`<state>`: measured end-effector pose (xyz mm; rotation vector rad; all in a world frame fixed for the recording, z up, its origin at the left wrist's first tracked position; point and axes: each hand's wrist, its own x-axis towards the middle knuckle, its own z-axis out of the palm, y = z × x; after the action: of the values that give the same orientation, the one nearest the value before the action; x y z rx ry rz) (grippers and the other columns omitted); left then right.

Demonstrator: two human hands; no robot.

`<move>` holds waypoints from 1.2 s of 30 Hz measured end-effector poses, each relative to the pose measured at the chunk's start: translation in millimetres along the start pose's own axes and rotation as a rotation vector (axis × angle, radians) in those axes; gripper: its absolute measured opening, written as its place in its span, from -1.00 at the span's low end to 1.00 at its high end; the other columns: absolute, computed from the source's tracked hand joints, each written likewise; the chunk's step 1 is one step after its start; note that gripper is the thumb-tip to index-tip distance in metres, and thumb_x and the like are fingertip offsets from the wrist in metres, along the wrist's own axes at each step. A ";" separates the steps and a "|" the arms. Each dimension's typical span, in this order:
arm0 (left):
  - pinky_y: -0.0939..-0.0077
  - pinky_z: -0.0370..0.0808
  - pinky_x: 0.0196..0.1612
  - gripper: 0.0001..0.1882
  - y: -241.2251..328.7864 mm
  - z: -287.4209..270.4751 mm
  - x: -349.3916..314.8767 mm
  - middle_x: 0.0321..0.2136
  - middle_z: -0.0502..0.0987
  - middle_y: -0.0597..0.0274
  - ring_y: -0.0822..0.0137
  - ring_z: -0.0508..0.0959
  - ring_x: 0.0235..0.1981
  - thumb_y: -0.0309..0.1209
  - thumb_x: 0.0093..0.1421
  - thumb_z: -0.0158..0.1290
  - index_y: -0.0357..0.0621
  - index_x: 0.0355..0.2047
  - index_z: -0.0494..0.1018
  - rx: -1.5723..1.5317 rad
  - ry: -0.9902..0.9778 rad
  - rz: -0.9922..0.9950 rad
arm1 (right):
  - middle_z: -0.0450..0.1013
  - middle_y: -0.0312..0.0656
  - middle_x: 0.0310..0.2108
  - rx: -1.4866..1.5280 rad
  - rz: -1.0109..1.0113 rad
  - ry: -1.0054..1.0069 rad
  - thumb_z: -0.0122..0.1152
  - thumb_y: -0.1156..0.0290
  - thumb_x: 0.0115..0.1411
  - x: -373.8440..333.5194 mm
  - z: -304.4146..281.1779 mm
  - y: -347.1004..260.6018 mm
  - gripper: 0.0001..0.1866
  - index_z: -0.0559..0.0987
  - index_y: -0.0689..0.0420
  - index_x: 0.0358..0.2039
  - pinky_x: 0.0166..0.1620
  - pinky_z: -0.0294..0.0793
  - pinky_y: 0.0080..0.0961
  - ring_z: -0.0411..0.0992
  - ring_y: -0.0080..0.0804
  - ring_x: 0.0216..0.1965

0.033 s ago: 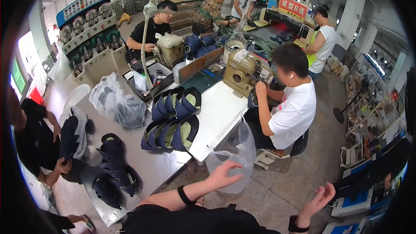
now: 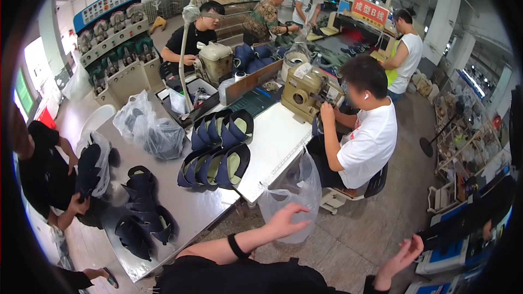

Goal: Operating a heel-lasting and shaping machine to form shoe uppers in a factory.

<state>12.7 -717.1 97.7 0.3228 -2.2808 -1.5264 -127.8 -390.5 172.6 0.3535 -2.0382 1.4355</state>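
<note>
My left hand (image 2: 287, 222) is held out empty, fingers stretched and apart, with a dark band on the wrist. Behind it, a clear plastic bag (image 2: 297, 185) hangs at the edge of the white sewing table (image 2: 275, 130); I cannot tell whether they touch. To the right, over the floor, my right hand (image 2: 404, 255) is raised with its fingers spread and slightly curled, holding nothing. Navy shoe uppers with pale green linings (image 2: 210, 169) stand nested in two rows at the white table's left end. More dark shoe uppers (image 2: 144, 198) lie on the metal table (image 2: 188, 218).
A seated co-worker (image 2: 368, 125) works at a beige sewing machine (image 2: 305, 90); another person sits at a second machine (image 2: 215, 60). At left, a person in black (image 2: 43, 169) holds shoe uppers beside a clear bag. A filled plastic bag (image 2: 158, 133) rests on the metal table.
My left hand has shifted slightly to the right. My right hand has moved slightly down and right. Both stay empty.
</note>
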 end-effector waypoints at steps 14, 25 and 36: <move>0.38 0.42 -0.05 -0.62 22.0 35.5 -7.5 -0.09 0.46 0.22 0.29 0.48 -0.05 -0.19 0.16 0.21 0.00 -0.04 0.48 -0.147 -0.060 0.013 | 0.35 -0.10 -0.17 -0.064 -0.061 0.107 0.02 0.45 0.35 -11.7 -69.6 -13.3 -0.80 0.42 0.25 -0.06 -0.12 0.40 -0.45 0.36 -0.34 -0.23; 0.32 0.41 -0.02 -0.60 -15.0 -38.3 -13.6 -0.07 0.44 0.25 0.29 0.46 -0.02 -0.17 0.16 0.20 0.02 -0.03 0.47 -0.216 -0.007 -0.062 | 0.38 -0.11 -0.14 0.076 -0.009 0.016 0.10 0.40 0.32 -25.5 9.5 -50.1 -0.71 0.39 0.20 0.01 -0.10 0.41 -0.46 0.36 -0.36 -0.22; 0.52 0.42 -0.20 -0.62 -44.7 -80.7 -28.1 -0.11 0.50 0.24 0.35 0.49 -0.06 -0.22 0.16 0.21 -0.01 -0.03 0.51 -0.229 0.092 -0.145 | 0.32 -0.29 -0.02 0.027 0.011 -0.030 -0.11 0.43 0.40 -40.5 69.6 -65.4 -0.76 0.36 0.16 0.04 -0.20 0.29 -0.65 0.28 -0.62 -0.27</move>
<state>71.9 -790.8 78.8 0.4908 -2.0263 -1.7855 -84.0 -484.2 181.5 0.3785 -2.0492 1.4738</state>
